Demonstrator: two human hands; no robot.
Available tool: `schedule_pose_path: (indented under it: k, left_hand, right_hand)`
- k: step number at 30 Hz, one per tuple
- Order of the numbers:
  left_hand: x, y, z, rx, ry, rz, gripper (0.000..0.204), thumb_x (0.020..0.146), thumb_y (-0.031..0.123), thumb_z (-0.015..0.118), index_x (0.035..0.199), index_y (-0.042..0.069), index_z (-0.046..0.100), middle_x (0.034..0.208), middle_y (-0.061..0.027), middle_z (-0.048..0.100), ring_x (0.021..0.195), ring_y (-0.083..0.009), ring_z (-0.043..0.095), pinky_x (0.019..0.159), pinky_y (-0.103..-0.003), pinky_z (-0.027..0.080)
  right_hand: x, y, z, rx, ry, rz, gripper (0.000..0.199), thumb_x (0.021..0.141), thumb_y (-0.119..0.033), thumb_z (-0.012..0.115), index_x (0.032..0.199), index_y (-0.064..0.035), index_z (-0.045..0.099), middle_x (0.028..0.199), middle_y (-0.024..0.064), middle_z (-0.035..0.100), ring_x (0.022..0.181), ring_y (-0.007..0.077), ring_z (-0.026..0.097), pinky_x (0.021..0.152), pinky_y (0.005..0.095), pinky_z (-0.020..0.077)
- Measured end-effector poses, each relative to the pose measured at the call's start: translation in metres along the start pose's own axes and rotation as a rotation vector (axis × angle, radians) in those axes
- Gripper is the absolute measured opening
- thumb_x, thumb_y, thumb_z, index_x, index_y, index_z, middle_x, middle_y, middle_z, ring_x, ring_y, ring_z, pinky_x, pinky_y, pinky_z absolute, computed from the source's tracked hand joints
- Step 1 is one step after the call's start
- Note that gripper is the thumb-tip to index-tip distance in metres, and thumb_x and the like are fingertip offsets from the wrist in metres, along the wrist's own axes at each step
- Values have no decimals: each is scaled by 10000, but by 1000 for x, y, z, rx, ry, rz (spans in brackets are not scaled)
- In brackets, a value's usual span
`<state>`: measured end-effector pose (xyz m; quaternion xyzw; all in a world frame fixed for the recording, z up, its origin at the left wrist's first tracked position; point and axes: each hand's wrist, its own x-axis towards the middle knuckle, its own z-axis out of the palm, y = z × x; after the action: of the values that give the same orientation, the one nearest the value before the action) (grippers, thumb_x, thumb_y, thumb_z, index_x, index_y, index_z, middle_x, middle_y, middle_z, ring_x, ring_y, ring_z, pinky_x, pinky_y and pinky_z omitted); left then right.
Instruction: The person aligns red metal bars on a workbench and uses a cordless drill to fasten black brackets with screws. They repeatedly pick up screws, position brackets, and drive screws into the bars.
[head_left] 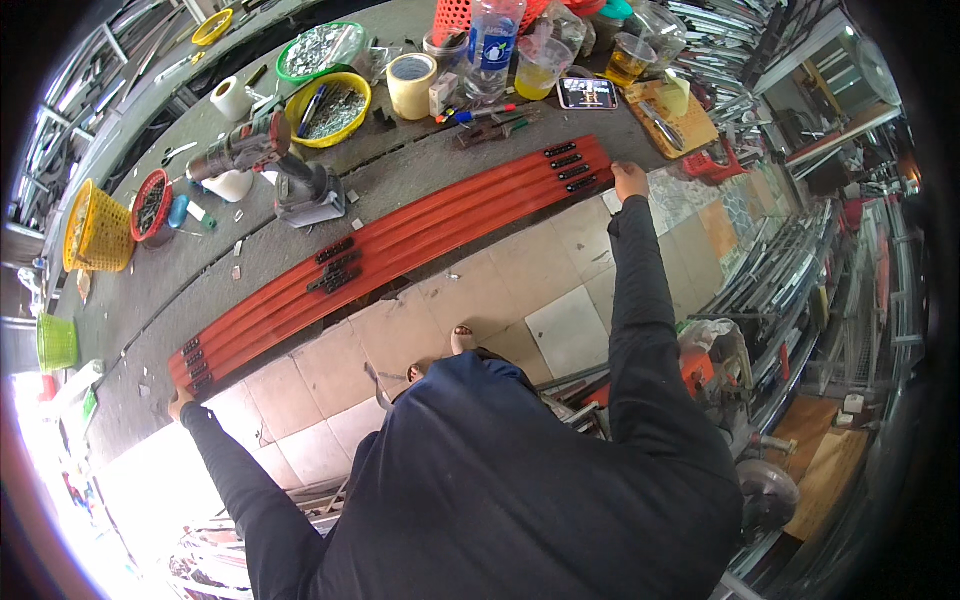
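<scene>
As my left hand (181, 403) and right hand (630, 181) pinch red bars (450, 215), end clips (575, 171) look aligned.
Uneven middle clips (340, 272) seem unfinished.

A long, black fabric left sleeve (243, 490) narrows toward the bare left hand (181, 404); a matching black right sleeve (645, 320) ends at the bare right hand (629, 181). A loose, plain navy-black cloth top (510, 490) spreads between them.
</scene>
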<state>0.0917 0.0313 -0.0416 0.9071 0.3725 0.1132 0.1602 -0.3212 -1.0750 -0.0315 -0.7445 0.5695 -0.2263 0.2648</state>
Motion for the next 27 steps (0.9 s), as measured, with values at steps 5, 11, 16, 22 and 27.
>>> schedule_pose_path:
  k: [5,11,16,22,27]
  left_hand:
    - [-57,-2,8,-98,321,174,1230,711,713,973,1668,159,434,1646,-347,415,1548,-510,412,1253,-635,404]
    - [-238,13,9,-283,-12,367,1840,466,608,1150,1839,368,-51,1799,-480,-130,1683,-683,-7,1307,-834,188]
    - [-289,35,4,-265,-154,396,1890,444,650,1133,1845,250,-73,1805,-480,-107,1729,-583,-65,1379,-713,117]
    - [-276,34,27,-189,-1,607,1920,436,871,1011,1836,70,-30,1931,-176,27,1769,-436,4,1407,-666,7]
    - [-308,46,5,-185,-232,421,1941,411,762,1089,1832,265,-138,1902,-264,-104,1748,-508,-88,1334,-813,65]
  right_hand:
    - [-94,-38,-10,18,285,-227,778,944,-399,903,1572,-42,616,1587,286,635,1470,457,598,1197,512,509]
    - [-256,-83,31,-36,-55,-393,1727,590,-888,961,1854,-246,-24,1825,449,-16,1651,721,121,1239,825,348]
    - [-271,-100,50,-127,-111,-395,1801,527,-919,957,1844,-297,-102,1835,433,-22,1660,716,78,1209,854,354]
    - [-256,-84,71,-84,-47,-521,1789,565,-866,980,1848,-134,-31,1881,340,3,1725,583,31,1374,718,143]
    - [-247,-79,74,-7,-32,-448,1693,648,-769,1008,1841,-68,33,1900,288,51,1739,552,-43,1392,698,39]
